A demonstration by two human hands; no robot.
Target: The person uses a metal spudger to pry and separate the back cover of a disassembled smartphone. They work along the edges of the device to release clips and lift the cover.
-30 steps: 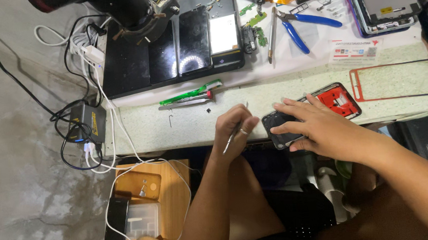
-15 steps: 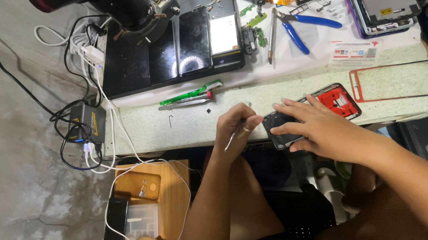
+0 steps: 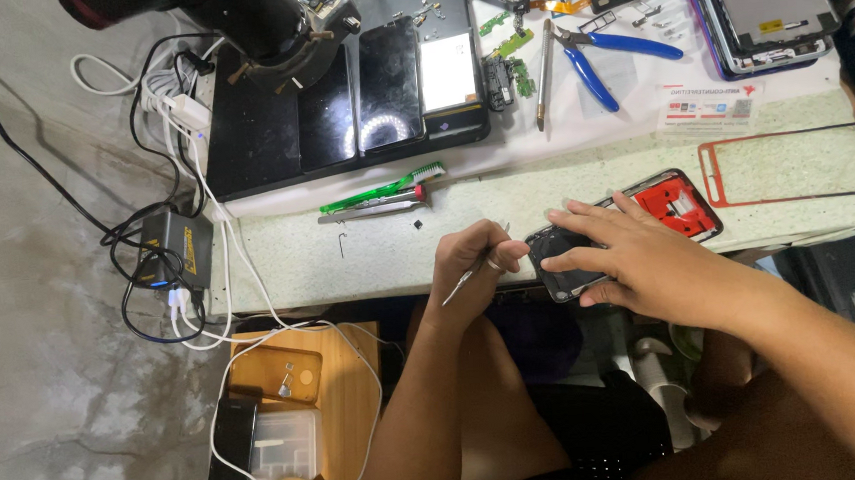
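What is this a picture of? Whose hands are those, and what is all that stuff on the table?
The picture comes from a small camera worn on a person's head, looking down, so you see that person's own two hands. The left hand pinches a thin metal tool, a bit like tweezers. The right hand lies flat on a dark phone with its back open, pressing it onto the pale worktable. Near the hands lie a green toothbrush and a red frame shaped like a phone. Farther back sit blue-handled pliers, a black mat with phone screens on it, and a big black microscope. White and black cables hang off the table's left side.
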